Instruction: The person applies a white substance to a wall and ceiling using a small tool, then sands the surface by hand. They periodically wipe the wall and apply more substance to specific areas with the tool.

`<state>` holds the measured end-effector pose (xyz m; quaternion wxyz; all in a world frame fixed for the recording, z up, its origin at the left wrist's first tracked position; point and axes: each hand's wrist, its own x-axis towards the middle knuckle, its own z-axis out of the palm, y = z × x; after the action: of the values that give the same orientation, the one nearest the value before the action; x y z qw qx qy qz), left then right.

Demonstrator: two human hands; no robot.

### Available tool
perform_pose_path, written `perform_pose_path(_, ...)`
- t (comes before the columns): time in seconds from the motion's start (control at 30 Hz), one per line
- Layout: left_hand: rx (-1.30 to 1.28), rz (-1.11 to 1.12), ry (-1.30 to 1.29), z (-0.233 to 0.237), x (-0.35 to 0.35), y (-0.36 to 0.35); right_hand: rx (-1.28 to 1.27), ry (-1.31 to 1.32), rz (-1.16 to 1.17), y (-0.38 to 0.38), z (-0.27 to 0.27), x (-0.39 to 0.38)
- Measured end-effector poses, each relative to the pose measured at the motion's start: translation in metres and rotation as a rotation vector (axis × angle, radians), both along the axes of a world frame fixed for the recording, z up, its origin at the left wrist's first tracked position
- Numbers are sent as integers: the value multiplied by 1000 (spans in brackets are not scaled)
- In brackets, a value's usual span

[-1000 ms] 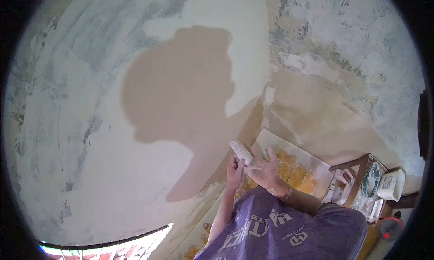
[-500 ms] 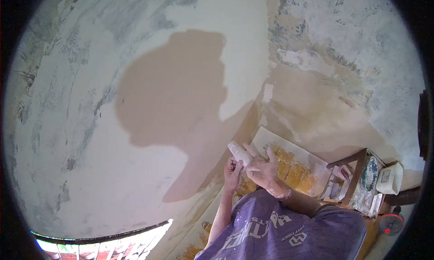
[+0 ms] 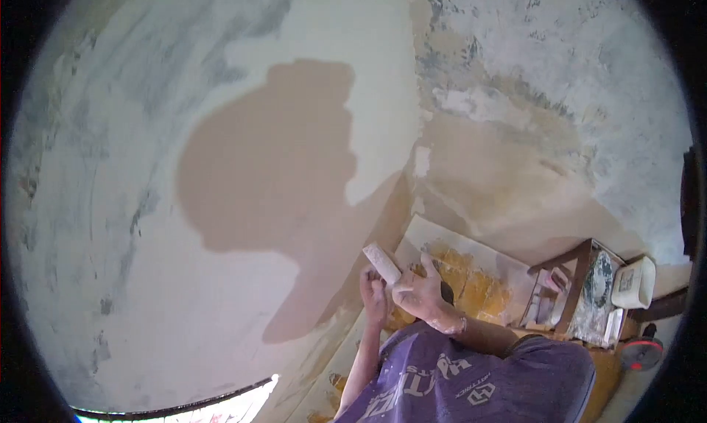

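A pale, dust-coated cylindrical piece (image 3: 382, 264), like a short roll, points up and left between my hands; its exact kind is not clear. Its lower end rests at the fingers of my right hand (image 3: 418, 296), which appear to grip it, while the thumb sticks up. Close by the roll's left side is my left hand (image 3: 374, 298), its fingers slightly blurred and apart. White dust marks my right hand and wrist.
A plastered wall (image 3: 184, 312) with my shadow fills the left, meeting another wall at a corner. Below are an orange-and-white patterned surface (image 3: 471, 283), a brown wooden frame (image 3: 582, 279), a white tub (image 3: 633, 283) and a red-and-black round tool (image 3: 642, 353).
My left fingers have come off the roll and loosened. The roll now sits at my right fingers, which have folded in. The view has shifted slightly.
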<state>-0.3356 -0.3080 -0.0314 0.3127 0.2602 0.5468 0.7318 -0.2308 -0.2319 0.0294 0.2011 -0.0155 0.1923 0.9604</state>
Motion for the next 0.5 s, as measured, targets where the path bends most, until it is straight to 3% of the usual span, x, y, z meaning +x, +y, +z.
perform_pose_path(0.03, 77, 32, -203, -20, -1, 3, 30, 18, -13, 11, 6, -2)
perform_pose_path(0.1, -66, 155, -256, -34, -8, -2, 157, 171, -54, 41, 18, -9)
perform_pose_path(0.2, -150, 214, -233, -56, -19, -15, 593, -156, -240, 101, 53, -20)
perform_pose_path(0.3, -161, 324, -254, -64, -20, -9, 1562, -594, -748, 174, 100, -46)
perform_pose_path(0.37, -206, 375, -204, -63, -11, -5, 2072, -578, -1054, 233, 133, -66)
perform_pose_path(0.43, -250, 395, -73, -66, -10, 5, 2280, -602, -1558, 291, 125, -116)
perform_pose_path(0.5, -181, 441, -184, -57, -8, 19, 2610, -656, -1605, 316, 172, -137)
